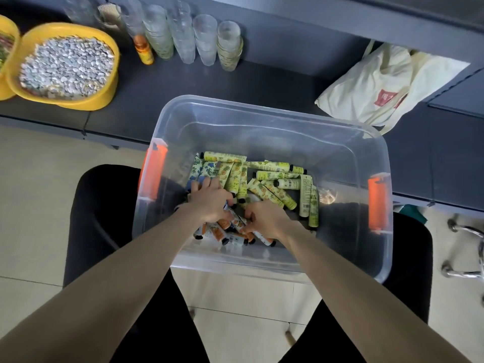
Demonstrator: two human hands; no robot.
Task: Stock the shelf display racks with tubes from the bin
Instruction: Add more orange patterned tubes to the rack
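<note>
Head cam: your hands are both down in the clear bin (262, 113) w/ the tubes (272, 167), right hand (267, 221) curled round orange tubes (217, 232), left hand (209, 203) bent over the pile, grip can't tell; they look light, squashy, slick, so grab mid-body, not caps.

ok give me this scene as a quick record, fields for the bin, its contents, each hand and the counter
bin: clear plastic, lid off, orange latches
contents: yellow-green tubes far side, orange tubes near side, loose pile
left hand: inside bin, on the tubes, grip unclear
right hand: inside bin, fingers curled on orange tubes
counter: yellow basin of pebbles, stacked glasses, cloth bag
</note>
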